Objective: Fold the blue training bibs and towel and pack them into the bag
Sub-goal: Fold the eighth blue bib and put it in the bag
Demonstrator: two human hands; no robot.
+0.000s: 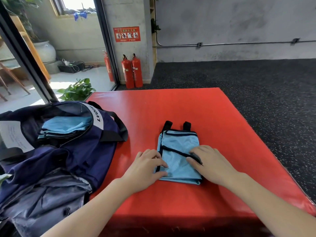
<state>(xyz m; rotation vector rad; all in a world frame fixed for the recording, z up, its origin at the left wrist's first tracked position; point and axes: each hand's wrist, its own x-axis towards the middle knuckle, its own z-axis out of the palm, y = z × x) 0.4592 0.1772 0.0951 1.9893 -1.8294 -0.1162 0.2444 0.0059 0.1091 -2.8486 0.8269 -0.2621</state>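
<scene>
We see a grey concrete wall (239,23) and dark speckled floor (256,91) behind a red mat (171,106). Two red fire extinguishers (132,71) stand by a pillar, a potted plant (77,90) just off the mat's far left corner. On the mat lies a folded blue bib (178,151); our left hand (145,168) and right hand (210,165) rest on its near edges, fingers relaxed and flat. The open navy bag (68,151) sits left, well clear, with folded blue cloth (66,125) inside.
</scene>
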